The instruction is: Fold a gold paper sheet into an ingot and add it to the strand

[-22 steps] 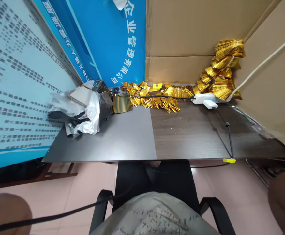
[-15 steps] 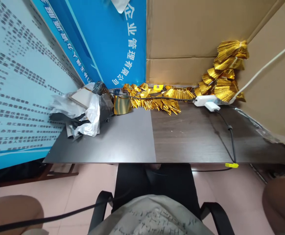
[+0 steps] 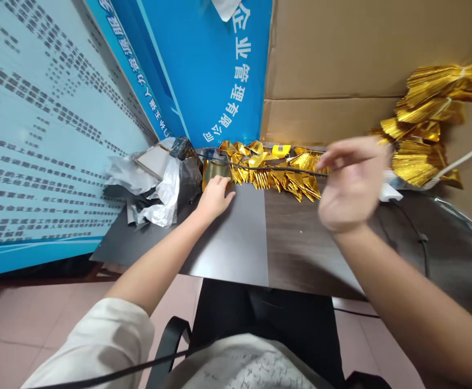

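My left hand (image 3: 215, 198) reaches to the back of the dark table (image 3: 301, 246), its fingers lying loosely spread on the lower edge of a flat gold foil sheet (image 3: 216, 168). My right hand (image 3: 351, 181) hovers above the table, blurred by motion, its fingers pointing left over a row of folded gold foil pieces (image 3: 268, 168) and a thin black cable (image 3: 284, 170). I cannot tell whether it holds anything. A taller heap of folded gold pieces (image 3: 426, 124) is piled at the back right.
Crumpled plastic bags (image 3: 155, 186) lie at the back left. Blue printed boards (image 3: 203, 70) and cardboard walls (image 3: 341, 54) close in the table. A black cord (image 3: 421, 239) runs across the right side. A black chair arm (image 3: 171, 337) shows below.
Both arms have come up from the bottom corners and reached over the table, the left to the gold sheet, the right to the gold row. The view shifted left.
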### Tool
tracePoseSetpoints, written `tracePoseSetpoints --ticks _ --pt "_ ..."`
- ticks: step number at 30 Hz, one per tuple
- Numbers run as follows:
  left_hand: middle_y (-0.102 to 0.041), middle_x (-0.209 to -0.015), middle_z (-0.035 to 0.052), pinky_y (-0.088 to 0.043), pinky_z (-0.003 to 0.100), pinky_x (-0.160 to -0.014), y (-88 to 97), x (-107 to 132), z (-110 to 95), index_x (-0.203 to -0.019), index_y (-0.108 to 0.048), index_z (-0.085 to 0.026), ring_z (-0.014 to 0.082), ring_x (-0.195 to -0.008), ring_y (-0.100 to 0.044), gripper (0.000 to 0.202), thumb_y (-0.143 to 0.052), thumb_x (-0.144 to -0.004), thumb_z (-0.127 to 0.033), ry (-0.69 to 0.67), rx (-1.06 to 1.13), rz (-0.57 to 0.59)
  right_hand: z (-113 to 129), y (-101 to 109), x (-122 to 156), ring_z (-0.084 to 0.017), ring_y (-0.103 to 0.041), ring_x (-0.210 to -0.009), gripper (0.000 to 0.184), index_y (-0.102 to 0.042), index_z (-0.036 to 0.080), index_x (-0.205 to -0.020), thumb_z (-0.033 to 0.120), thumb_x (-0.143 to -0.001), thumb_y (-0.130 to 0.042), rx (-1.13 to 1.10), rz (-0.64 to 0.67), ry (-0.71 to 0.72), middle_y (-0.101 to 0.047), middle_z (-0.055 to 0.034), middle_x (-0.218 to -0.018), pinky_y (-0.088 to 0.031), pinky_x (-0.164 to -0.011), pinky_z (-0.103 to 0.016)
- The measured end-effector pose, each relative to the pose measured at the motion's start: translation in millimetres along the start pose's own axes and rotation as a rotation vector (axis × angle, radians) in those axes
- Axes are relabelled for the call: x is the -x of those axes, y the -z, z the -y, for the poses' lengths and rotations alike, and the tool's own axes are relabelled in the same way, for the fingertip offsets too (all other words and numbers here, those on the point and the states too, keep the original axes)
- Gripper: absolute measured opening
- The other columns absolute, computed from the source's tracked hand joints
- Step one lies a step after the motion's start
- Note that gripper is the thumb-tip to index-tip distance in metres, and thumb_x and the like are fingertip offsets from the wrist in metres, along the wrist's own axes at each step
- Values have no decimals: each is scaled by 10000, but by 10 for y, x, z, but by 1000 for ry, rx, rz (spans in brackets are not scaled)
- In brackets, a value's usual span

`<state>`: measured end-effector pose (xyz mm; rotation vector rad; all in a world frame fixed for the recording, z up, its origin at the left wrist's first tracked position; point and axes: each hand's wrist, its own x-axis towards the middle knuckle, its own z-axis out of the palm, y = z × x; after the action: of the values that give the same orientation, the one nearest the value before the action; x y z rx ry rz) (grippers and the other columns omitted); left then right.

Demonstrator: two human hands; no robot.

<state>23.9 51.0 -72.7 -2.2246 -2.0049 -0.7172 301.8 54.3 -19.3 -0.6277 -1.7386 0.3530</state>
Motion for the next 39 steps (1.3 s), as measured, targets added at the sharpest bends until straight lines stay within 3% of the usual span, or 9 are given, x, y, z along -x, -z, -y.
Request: tracePoseSetpoints --ticks 2,6,13,21,25,28,33,35,39 --pt "-683 -1127 122 -541 399 -1010 -170 -67 54 -1161 -661 -147 243 -1091 -641 278 -667 -899 -241 25 -12 -19 -209 -160 91 -208 -597 -916 399 -638 194 -1108 522 -1035 -424 -53 -43 51 -609 -71 -977 -509 -862 -423" --pt "-718 -1001 62 -558 343 -934 -246 -85 156 -1060 -683 -146 166 -969 -670 156 -579 -961 -207 43 -1 -69 -467 -337 357 -194 -606 -761 253 -702 210 -1008 346 -1011 -488 -119 73 -1 -628 -63 -855 -505 -694 -369" --pt "-756 -929 41 -557 268 -819 -148 28 184 -913 -703 -199 148 -864 -700 114 -611 -953 -252 58 100 -264 -409 -302 502 -160 -585 -694 294 -727 205 -966 361 -1027 -486 -226 115 -236 -625 -55 -798 -488 -608 -301" --pt "-710 -778 28 -505 255 -756 218 92 47 -825 -722 -184 120 -729 -626 168 -699 -888 -338 23 409 -510 -385 -408 513 -173 -616 -736 389 -753 201 -937 576 -907 -654 -390 206 -506 -650 -55 -791 -539 -710 -321" --pt "-682 -777 25 -497 221 -705 309 157 -169 -817 -716 -178 99 -723 -602 293 -784 -802 -463 9 708 -573 -400 -506 521 -214 -677 -966 531 -686 213 -1140 615 -800 -760 -533 191 -708 -699 -101 -1056 -569 -906 -391" --pt "-654 -803 6 -491 175 -635 242 189 -334 -848 -659 -177 74 -697 -591 422 -818 -743 -554 74 973 -551 -354 -562 534 -240 -649 -1182 643 -609 261 -1276 582 -758 -815 -667 171 -844 -643 -127 -1315 -526 -1043 -441" --pt "-599 -787 -23 -501 164 -599 56 223 -479 -903 -592 -172 59 -646 -584 486 -862 -704 -524 252 1268 -379 -215 -588 529 -236 -669 -1173 565 -652 242 -1114 586 -712 -850 -839 116 -954 -708 -104 -1224 -510 -1090 -436" --pt "-587 -799 -24 -486 154 -582 -10 242 -497 -908 -584 -164 49 -631 -571 477 -865 -712 -496 309 1324 -305 -192 -578 521 -236 -700 -1090 575 -662 212 -1082 575 -688 -870 -847 79 -986 -738 -112 -1144 -558 -1022 -417" --pt "-562 -799 -36 -462 119 -601 -91 292 -508 -943 -573 -163 26 -649 -554 409 -832 -772 -430 337 1365 -199 -233 -535 504 -208 -715 -828 658 -629 196 -1142 531 -650 -908 -772 -25 -1044 -757 -111 -1074 -624 -656 -333"
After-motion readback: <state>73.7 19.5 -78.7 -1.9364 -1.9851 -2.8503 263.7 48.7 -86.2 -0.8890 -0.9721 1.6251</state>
